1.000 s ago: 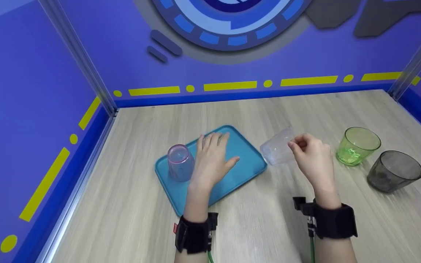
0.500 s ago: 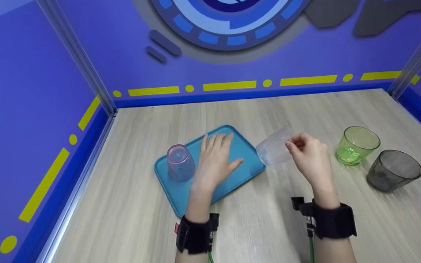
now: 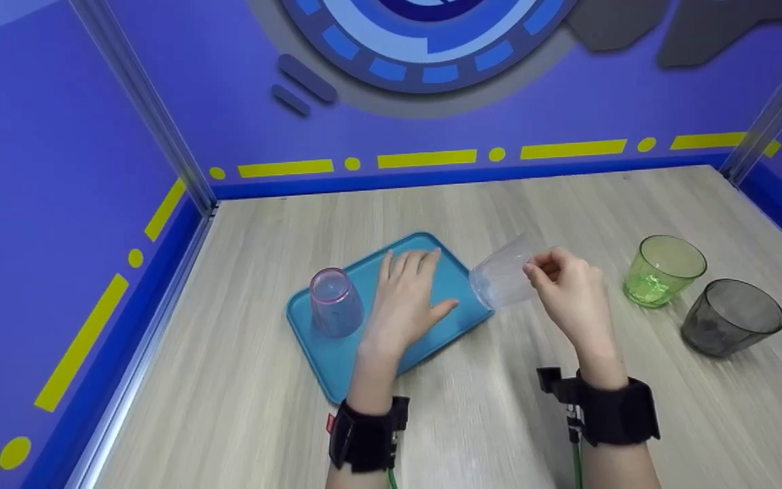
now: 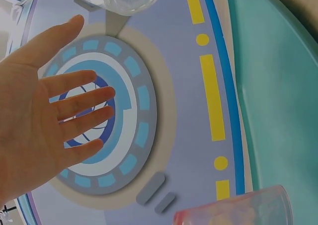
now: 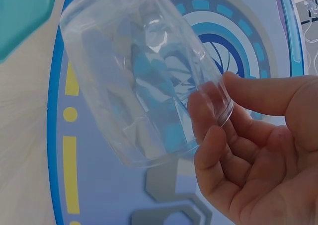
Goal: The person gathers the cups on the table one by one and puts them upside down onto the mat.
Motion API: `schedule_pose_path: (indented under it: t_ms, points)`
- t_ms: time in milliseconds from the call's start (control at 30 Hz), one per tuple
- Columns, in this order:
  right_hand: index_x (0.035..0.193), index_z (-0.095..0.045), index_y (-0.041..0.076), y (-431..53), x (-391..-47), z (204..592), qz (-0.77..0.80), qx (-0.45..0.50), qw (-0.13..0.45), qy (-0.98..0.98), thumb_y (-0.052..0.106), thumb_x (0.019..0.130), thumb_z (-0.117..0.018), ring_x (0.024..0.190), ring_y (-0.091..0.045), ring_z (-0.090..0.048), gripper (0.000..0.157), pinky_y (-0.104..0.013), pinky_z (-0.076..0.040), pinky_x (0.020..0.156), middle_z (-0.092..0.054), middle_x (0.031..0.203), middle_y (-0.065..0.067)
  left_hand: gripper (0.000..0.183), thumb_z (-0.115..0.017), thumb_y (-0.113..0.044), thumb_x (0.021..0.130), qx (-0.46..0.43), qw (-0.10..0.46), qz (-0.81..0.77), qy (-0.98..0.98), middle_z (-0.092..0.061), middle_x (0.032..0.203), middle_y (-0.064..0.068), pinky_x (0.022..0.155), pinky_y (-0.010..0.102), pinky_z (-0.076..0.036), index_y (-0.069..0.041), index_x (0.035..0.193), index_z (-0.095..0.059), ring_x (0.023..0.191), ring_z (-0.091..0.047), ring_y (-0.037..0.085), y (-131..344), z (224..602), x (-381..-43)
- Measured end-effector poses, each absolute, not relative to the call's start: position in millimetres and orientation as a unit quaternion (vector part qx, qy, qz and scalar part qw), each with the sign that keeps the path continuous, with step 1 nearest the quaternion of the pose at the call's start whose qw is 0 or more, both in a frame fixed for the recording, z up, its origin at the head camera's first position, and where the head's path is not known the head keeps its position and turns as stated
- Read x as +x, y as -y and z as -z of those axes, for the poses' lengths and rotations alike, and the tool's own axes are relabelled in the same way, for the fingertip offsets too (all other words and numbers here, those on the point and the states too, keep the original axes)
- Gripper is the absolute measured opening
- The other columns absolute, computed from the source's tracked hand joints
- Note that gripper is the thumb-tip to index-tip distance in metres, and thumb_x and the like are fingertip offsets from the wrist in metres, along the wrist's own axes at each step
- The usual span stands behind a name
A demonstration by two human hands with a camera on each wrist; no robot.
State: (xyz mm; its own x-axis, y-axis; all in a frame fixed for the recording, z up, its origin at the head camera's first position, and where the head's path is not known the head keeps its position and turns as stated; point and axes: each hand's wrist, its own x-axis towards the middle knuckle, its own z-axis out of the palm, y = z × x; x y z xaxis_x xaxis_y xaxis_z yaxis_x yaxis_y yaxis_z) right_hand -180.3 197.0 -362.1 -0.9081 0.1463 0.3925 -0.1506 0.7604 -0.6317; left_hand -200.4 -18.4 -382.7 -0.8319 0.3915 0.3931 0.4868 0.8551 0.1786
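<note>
My right hand (image 3: pixel 571 288) pinches a clear cup (image 3: pixel 501 277) at one edge between thumb and fingers. The cup is tilted, off the table, its far end over the right edge of the teal tray (image 3: pixel 449 299). In the right wrist view the clear cup (image 5: pixel 134 81) is see-through, with the thumb on its near edge. My left hand (image 3: pixel 401 299) is above the tray, fingers straight and spread, holding nothing; its palm (image 4: pixel 30 120) shows bare in the left wrist view. Beside it, a pinkish clear cup (image 3: pixel 335 303) stands upside down on the tray's left part.
On the right of the wooden table (image 3: pixel 241 407) a green glass (image 3: pixel 664 272) and a dark grey glass (image 3: pixel 732 318) stand upright, close together. Blue panels (image 3: pixel 337 136) enclose the back and sides. Green cables run from both wristbands.
My right hand has moved slightly left, bringing the clear cup from beside the tray to over its right edge. My left hand has shifted a little right, still spread.
</note>
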Motion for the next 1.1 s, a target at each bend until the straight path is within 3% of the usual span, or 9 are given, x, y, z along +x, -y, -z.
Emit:
schedule_pose_path:
  t_ms: [467,1100]
  points:
    - [0.087,-0.065,0.002,-195.2,-179.3,360.3,-0.371,0.008,0.188,0.910,0.015,0.087,-0.060,0.065,-0.017,-0.060,0.014,-0.020,-0.043,0.054,-0.067,0.075,-0.008,0.074,-0.064,-0.049,0.079,-0.232,0.138,0.132,0.954,-0.045,0.133,0.007,0.110,0.043,-0.021,-0.013,0.138,-0.038,0.125,-0.040,0.023,14.9,381.5,-199.7]
    - [0.088,-0.064,0.001,-191.5,-181.3,360.8,-0.414,0.048,0.172,0.893,0.012,0.087,-0.060,0.066,-0.018,-0.060,0.012,-0.018,-0.045,0.057,-0.065,0.075,-0.008,0.079,-0.066,-0.051,0.076,-0.234,0.132,0.126,0.955,-0.047,0.132,0.005,0.109,0.043,-0.025,-0.014,0.139,-0.036,0.123,-0.043,0.022,11.0,380.3,-198.8]
